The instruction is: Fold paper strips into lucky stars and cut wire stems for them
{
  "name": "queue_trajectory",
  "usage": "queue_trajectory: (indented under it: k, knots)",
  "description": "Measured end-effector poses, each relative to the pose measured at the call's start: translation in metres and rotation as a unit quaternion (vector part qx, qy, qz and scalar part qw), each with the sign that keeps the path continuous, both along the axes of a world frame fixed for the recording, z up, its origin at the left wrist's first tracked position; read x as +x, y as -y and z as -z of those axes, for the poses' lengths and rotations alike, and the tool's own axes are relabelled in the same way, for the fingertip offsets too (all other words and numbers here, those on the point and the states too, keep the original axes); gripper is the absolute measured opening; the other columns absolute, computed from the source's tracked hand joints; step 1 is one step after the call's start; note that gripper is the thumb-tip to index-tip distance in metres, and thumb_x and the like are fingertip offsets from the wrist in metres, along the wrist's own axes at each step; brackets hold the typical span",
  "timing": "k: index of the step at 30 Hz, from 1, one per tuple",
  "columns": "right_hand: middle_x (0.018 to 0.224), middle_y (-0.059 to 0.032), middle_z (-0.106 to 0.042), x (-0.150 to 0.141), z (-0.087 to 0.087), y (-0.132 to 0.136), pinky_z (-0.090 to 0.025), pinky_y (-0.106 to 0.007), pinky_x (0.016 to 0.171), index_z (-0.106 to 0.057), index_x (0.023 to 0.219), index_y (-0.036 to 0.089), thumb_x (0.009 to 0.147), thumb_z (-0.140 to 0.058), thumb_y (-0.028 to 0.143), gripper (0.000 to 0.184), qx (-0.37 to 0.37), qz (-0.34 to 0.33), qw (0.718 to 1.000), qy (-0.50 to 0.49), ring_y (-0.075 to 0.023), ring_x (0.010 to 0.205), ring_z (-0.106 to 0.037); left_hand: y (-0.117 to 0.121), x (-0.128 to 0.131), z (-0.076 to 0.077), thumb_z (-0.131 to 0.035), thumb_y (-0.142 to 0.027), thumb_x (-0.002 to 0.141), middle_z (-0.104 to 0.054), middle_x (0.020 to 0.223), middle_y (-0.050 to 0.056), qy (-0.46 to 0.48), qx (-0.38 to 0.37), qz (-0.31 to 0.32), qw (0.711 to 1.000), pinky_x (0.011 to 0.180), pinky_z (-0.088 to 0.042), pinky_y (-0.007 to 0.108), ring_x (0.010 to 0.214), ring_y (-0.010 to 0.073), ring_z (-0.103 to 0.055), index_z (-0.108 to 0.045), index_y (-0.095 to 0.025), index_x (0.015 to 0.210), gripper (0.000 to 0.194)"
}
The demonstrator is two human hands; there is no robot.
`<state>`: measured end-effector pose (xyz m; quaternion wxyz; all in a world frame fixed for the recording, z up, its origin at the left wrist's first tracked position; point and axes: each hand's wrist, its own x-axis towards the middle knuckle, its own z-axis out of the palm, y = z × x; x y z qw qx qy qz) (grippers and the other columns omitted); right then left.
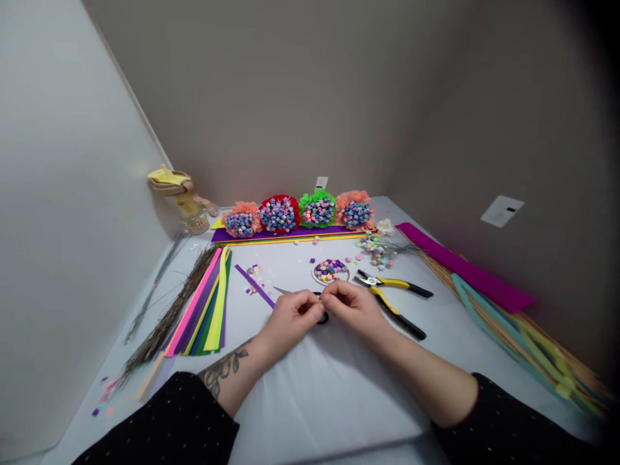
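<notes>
Right at our fingertips, small scissors lie half-hidden, blade poking out left and black handle showing below. Our left hand and right hand are both closed, pinching something we cannot make out between them. To the right of the hands lie yellow-handled pliers; to the left, a purple paper strip; ahead, a hoop of paper stars.

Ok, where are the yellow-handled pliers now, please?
In the head view, the yellow-handled pliers lie to the right of the right hand and the round dish of paper stars.
</notes>
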<state>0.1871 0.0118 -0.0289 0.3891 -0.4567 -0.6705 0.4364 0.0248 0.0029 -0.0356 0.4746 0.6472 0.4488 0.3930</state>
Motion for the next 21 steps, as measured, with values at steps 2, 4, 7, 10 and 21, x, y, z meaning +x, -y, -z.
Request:
queue_trajectory:
  k: [2, 4, 7, 10, 21]
  knots:
    - [0.061, 0.0014, -0.054, 0.000, -0.002, -0.001, -0.039, -0.023, 0.056, -0.055, 0.065, 0.018, 0.077, -0.053, 0.031, 0.018, -0.019, 0.007, 1.000, -0.004, -0.0115, 0.058, -0.048, 0.000, 0.000, 0.000, -0.054, -0.030, 0.081, -0.062, 0.064, 0.002, -0.011, 0.009, -0.009, 1.000, 0.055, -0.041, 0.022, 0.058, 0.0123, -0.054, -0.063, -0.018, 0.069, 0.019]
    - [0.060, 0.0020, -0.052, -0.001, -0.003, -0.003, -0.038, -0.023, 0.054, -0.053, 0.064, 0.017, 0.075, -0.054, 0.031, 0.017, -0.040, 0.006, 0.999, -0.010, -0.0107, 0.056, -0.046, 0.000, 0.000, 0.001, -0.051, -0.031, 0.083, -0.060, 0.063, 0.000, -0.014, 0.017, -0.023, 0.999, 0.054, -0.039, 0.021, 0.057, 0.0112, -0.051, -0.061, -0.018, 0.069, 0.022]
    - [0.059, 0.0027, -0.051, -0.001, 0.000, -0.005, -0.036, -0.022, 0.053, -0.053, 0.066, 0.017, 0.072, -0.055, 0.030, 0.015, -0.080, -0.015, 0.997, -0.013, -0.0096, 0.054, -0.044, -0.001, -0.001, 0.005, -0.050, -0.032, 0.084, -0.055, 0.060, -0.001, -0.006, 0.022, -0.042, 0.999, 0.052, -0.035, 0.021, 0.054, 0.0106, -0.046, -0.059, -0.018, 0.068, 0.022]
    - [0.057, 0.0036, -0.049, -0.001, 0.003, -0.005, -0.034, -0.021, 0.051, -0.052, 0.065, 0.017, 0.069, -0.057, 0.030, 0.014, -0.108, -0.033, 0.994, -0.013, -0.0090, 0.052, -0.042, -0.003, -0.001, 0.009, -0.052, -0.034, 0.083, -0.051, 0.057, -0.002, 0.017, 0.006, -0.048, 0.999, 0.050, -0.034, 0.021, 0.053, 0.0105, -0.043, -0.057, -0.018, 0.067, 0.023]
    - [0.058, 0.0042, -0.044, -0.002, 0.005, -0.005, -0.032, -0.022, 0.053, -0.048, 0.063, 0.017, 0.071, -0.056, 0.030, 0.017, -0.076, 0.003, 0.996, -0.047, -0.0094, 0.055, -0.039, -0.004, 0.002, 0.013, -0.057, -0.039, 0.080, -0.057, 0.063, -0.001, 0.041, -0.054, -0.038, 0.997, 0.055, -0.040, 0.021, 0.057, 0.0099, -0.051, -0.058, -0.016, 0.072, 0.024]
